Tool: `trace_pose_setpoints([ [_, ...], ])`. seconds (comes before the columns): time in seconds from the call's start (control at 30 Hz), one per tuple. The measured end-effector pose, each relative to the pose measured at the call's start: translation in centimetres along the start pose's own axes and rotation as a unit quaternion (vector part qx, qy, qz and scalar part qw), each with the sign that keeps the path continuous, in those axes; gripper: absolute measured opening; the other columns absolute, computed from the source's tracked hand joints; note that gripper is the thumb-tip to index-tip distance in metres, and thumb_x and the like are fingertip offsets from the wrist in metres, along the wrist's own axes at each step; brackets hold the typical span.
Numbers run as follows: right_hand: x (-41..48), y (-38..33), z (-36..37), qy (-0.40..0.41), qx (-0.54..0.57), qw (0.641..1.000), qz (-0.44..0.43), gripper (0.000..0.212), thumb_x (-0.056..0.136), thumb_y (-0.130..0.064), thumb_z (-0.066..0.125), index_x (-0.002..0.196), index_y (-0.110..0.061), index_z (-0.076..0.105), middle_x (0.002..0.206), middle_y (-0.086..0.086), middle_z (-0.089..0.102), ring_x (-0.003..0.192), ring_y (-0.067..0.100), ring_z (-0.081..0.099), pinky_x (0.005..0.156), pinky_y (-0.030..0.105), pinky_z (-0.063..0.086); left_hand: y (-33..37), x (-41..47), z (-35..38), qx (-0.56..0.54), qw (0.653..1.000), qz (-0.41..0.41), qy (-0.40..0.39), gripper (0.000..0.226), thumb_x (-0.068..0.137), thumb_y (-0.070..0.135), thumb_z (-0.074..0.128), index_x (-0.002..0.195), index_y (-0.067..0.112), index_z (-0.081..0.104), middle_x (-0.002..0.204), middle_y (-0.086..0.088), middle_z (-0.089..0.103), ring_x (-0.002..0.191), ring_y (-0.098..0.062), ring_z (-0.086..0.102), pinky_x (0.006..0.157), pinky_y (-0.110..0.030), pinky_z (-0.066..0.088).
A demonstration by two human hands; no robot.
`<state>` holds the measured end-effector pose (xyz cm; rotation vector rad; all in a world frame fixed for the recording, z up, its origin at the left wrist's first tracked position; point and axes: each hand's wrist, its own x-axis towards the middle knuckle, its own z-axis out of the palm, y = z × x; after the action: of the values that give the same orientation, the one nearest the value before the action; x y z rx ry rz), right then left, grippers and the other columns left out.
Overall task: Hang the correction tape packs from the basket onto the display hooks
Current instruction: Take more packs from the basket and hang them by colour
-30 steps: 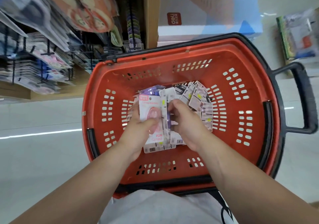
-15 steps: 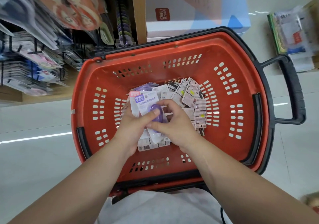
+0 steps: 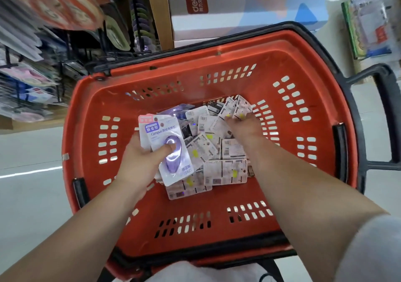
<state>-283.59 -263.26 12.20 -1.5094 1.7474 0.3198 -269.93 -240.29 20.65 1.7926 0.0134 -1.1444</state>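
- Two grips low inside red basket.
- Left grip grasping small stack, purple pack on top, under thumb.
- Right grip curled around loose packs at far side of pile on basket floor.

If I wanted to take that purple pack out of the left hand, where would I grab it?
Probably pinch the purple pack by its flat lower right corner, coming from the right. The left hand covers its left side, its thumb presses the bulging blister, and that corner juts free above the loose packs.
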Motion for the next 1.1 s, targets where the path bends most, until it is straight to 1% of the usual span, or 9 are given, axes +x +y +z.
trace_pose_setpoints([
  [0.1, 1.4, 0.4, 0.6, 0.030, -0.099, 0.995, -0.016, 0.077, 0.077, -0.062, 0.072, 0.131, -0.008, 0.056, 0.127, 0.013, 0.063, 0.115, 0.032, 0.063, 0.099, 0.040, 0.055, 0.1, -0.2, -0.5, 0.013, 0.999, 0.028, -0.025, 0.035, 0.094, 0.000, 0.071, 0.119, 0.025, 0.071, 0.110, 0.001, 0.081, 0.099, -0.017, 0.078, 0.079, -0.035, 0.061],
  [0.23, 0.4, 0.4, -0.8, 0.032, -0.062, 0.997, -0.037, 0.035, 0.096, -0.034, 0.067, 0.111, -0.004, 0.065, 0.106, 0.009, 0.069, 0.096, 0.030, 0.066, 0.083, 0.033, 0.054, 0.0, -0.4, -0.6, -0.004, 0.999, 0.029, -0.031, 0.038, 0.093, -0.003, 0.071, 0.115, 0.028, 0.071, 0.108, 0.003, 0.081, 0.097, -0.015, 0.078, 0.074, -0.026, 0.061],
  [0.47, -5.5, 0.1, -5.7, 0.052, 0.039, 0.993, -0.097, 0.030, 0.094, -0.001, 0.049, 0.068, -0.015, 0.055, 0.068, 0.003, 0.056, 0.070, 0.029, 0.050, 0.058, 0.029, 0.038, 0.2, -1.1, 0.3, -0.052, 0.998, 0.004, -0.033, 0.038, 0.092, 0.002, 0.075, 0.123, 0.022, 0.071, 0.114, 0.000, 0.080, 0.105, -0.023, 0.077, 0.091, -0.042, 0.059],
  [0.6, -11.8, 0.2, -6.4, -0.098, 0.233, 0.958, -0.139, 0.013, 0.100, -0.011, 0.061, 0.099, -0.019, 0.071, 0.089, 0.005, 0.075, 0.077, 0.018, 0.068, 0.066, 0.039, 0.057, 0.7, -1.9, 1.0, -0.100, 0.995, -0.010, -0.024, 0.039, 0.090, 0.007, 0.077, 0.127, 0.021, 0.069, 0.117, -0.002, 0.079, 0.113, -0.029, 0.074, 0.104, -0.051, 0.055],
  [0.7, -14.5, 1.0, -5.5, -0.206, 0.231, 0.940, -0.146, 0.009, 0.100, -0.016, 0.064, 0.101, -0.019, 0.071, 0.093, 0.007, 0.076, 0.086, 0.020, 0.071, 0.080, 0.037, 0.058, 1.3, -2.5, 1.5, -0.137, 0.989, -0.029, -0.034, 0.045, 0.081, 0.021, 0.079, 0.124, 0.025, 0.067, 0.115, 0.000, 0.080, 0.110, -0.030, 0.074, 0.100, -0.053, 0.056],
  [0.8, -15.9, 0.9, -4.5, -0.220, 0.222, 0.938, -0.148, 0.009, 0.100, -0.011, 0.062, 0.093, -0.013, 0.068, 0.080, 0.003, 0.069, 0.080, 0.019, 0.067, 0.083, 0.039, 0.063, 1.5, -2.8, 2.0, -0.171, 0.984, -0.041, -0.033, 0.023, 0.093, 0.016, 0.071, 0.110, 0.031, 0.070, 0.100, 0.002, 0.081, 0.094, -0.024, 0.076, 0.081, -0.042, 0.059],
  [0.9, -16.7, 0.3, -3.4, -0.223, 0.223, 0.940, -0.132, 0.019, 0.099, -0.010, 0.064, 0.081, -0.010, 0.061, 0.074, -0.002, 0.062, 0.075, 0.014, 0.068, 0.071, 0.038, 0.065, 1.5, -2.9, 2.2, -0.170, 0.984, -0.043, -0.021, 0.019, 0.091, 0.026, 0.067, 0.108, 0.032, 0.072, 0.093, 0.002, 0.080, 0.083, -0.021, 0.077, 0.070, -0.037, 0.058],
  [1.0, -17.1, -0.3, -1.9, -0.231, 0.194, 0.943, -0.140, 0.025, 0.098, -0.014, 0.067, 0.079, -0.004, 0.055, 0.079, 0.006, 0.047, 0.069, 0.015, 0.059, 0.067, 0.038, 0.065, 1.4, -3.0, 2.1, -0.177, 0.982, -0.047, -0.043, 0.035, 0.097, 0.043, 0.066, 0.126, 0.025, 0.070, 0.112, -0.004, 0.080, 0.102, -0.026, 0.078, 0.084, -0.046, 0.062],
  [1.1, -17.4, -1.0, -0.8, -0.240, 0.173, 0.942, -0.156, 0.023, 0.099, -0.018, 0.067, 0.081, -0.007, 0.060, 0.077, 0.003, 0.053, 0.061, 0.009, 0.061, 0.067, 0.040, 0.065, 1.0, -3.0, 1.5, -0.175, 0.982, -0.029, -0.070, 0.056, 0.082, 0.048, 0.075, 0.133, 0.026, 0.067, 0.123, -0.007, 0.077, 0.111, -0.029, 0.075, 0.091, -0.049, 0.061],
])
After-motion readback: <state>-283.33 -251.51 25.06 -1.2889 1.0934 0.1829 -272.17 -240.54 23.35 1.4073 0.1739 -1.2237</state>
